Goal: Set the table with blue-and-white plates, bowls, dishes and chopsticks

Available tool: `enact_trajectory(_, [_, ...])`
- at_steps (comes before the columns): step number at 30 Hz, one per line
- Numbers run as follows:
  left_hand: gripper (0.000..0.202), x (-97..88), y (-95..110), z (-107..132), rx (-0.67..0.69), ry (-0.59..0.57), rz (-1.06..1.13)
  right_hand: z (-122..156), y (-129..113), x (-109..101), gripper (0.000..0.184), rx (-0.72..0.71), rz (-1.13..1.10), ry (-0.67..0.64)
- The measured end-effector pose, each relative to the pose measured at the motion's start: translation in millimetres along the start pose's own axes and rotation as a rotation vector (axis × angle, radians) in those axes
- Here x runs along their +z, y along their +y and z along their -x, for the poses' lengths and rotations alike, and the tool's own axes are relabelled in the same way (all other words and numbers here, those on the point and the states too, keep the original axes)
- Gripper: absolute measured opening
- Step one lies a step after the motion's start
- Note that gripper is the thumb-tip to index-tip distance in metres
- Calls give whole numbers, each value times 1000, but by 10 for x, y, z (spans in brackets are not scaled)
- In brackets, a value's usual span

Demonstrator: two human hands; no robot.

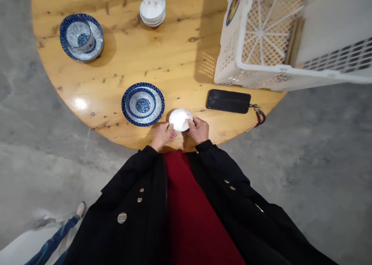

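Note:
Both my hands hold a small white dish (179,119) at the near edge of the round wooden table (116,63). My left hand (162,135) grips its left rim with curled fingers. My right hand (199,129) pinches its right rim. Just left of the dish lies a blue-and-white patterned plate (143,104), flat on the table.
A black phone (228,101) with a red strap lies right of the dish. A white plastic crate (279,36) stands at the back right. A stack of white bowls (152,10) and a blue-patterned bowl with a cup in it (81,36) sit farther back.

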State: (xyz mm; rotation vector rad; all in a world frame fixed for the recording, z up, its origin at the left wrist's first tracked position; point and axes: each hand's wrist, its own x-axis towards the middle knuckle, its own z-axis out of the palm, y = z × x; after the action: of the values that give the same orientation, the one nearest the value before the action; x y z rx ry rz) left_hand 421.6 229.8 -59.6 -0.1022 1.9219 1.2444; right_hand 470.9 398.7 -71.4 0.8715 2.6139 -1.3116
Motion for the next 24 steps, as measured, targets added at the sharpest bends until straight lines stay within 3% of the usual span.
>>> enact_trajectory(24, [31,61,-163,-42,19,188,85,-186,114,-9,40,-178,198,-161])
